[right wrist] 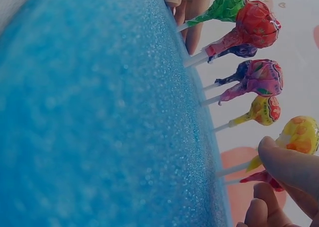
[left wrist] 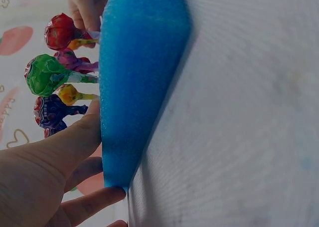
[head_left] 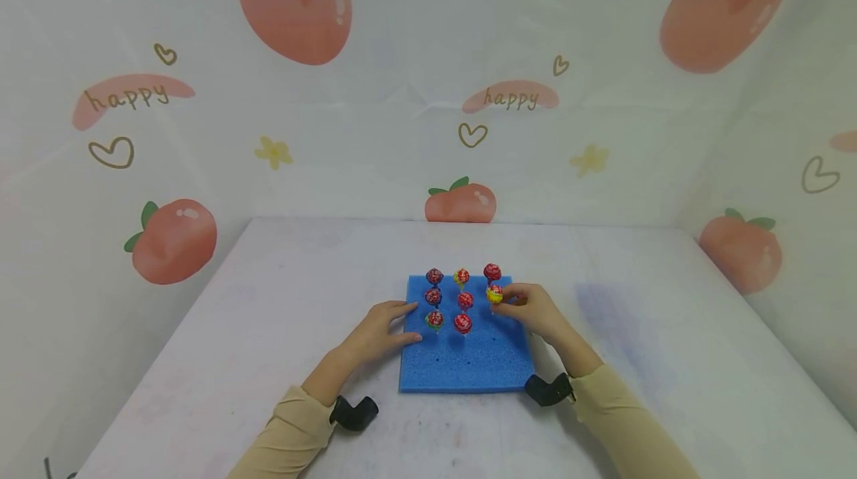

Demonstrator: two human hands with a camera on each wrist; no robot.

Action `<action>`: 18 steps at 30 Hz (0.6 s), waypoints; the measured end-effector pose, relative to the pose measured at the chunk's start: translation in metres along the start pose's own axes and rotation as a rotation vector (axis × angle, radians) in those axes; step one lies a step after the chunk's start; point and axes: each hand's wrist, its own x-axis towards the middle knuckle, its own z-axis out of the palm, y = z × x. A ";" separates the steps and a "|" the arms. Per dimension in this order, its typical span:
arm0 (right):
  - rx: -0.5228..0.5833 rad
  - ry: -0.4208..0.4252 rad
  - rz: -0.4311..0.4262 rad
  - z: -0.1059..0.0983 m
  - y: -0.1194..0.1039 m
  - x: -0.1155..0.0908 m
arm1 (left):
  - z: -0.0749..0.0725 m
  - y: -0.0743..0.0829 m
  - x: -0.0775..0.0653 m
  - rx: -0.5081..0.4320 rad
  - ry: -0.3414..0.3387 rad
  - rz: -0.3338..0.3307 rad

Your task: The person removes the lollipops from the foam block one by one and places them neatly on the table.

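A blue foam board (head_left: 462, 371) lies flat on the table, with several wrapped lollipops standing on their sticks in it. My right hand (head_left: 541, 314) is at the board's right side and pinches a yellow lollipop (right wrist: 297, 133) between thumb and fingers; its white stick meets the foam. At the left edge, my left hand (head_left: 373, 332) touches the board with fingers spread, the thumb on its top. Nearest to that hand is a green lollipop (left wrist: 46, 75). A red lollipop (right wrist: 257, 25) stands in the front of the middle column, and another red lollipop (head_left: 492, 271) stands behind the yellow one.
Small dark holes show in the front part of the board. The white table (head_left: 321, 256) reaches back to a cloth (head_left: 375, 137) printed with fruit and hearts. A black wrist mount (head_left: 357, 413) hangs by the left sleeve, and another black mount (head_left: 549, 390) by the right.
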 end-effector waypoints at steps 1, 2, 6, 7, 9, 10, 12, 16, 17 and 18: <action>-0.002 0.002 0.004 0.000 0.000 0.000 | 0.000 0.000 0.000 -0.005 0.000 -0.005; -0.002 0.006 0.009 0.000 0.000 0.000 | 0.000 0.000 0.000 -0.008 0.000 -0.007; -0.003 0.009 0.022 -0.001 -0.002 -0.001 | 0.000 0.000 0.000 -0.011 -0.001 -0.011; -0.002 0.009 0.026 -0.001 -0.002 -0.002 | 0.000 0.000 0.000 -0.008 -0.001 -0.007; -0.002 0.011 0.031 -0.002 -0.003 -0.002 | 0.000 0.000 0.000 -0.005 0.000 -0.004; -0.001 0.012 0.032 -0.002 -0.003 -0.002 | 0.000 0.000 0.000 -0.004 0.000 -0.003; 0.002 0.016 0.031 -0.004 -0.005 -0.001 | 0.000 0.000 0.000 0.001 -0.002 -0.004; 0.002 0.022 0.013 -0.007 -0.007 -0.001 | -0.001 0.000 0.000 -0.004 -0.006 -0.009; 0.002 0.023 0.011 -0.008 -0.008 -0.001 | -0.001 0.000 0.001 -0.003 -0.007 -0.010; 0.005 0.025 0.013 -0.008 -0.008 -0.001 | -0.001 0.000 0.001 -0.005 -0.008 -0.011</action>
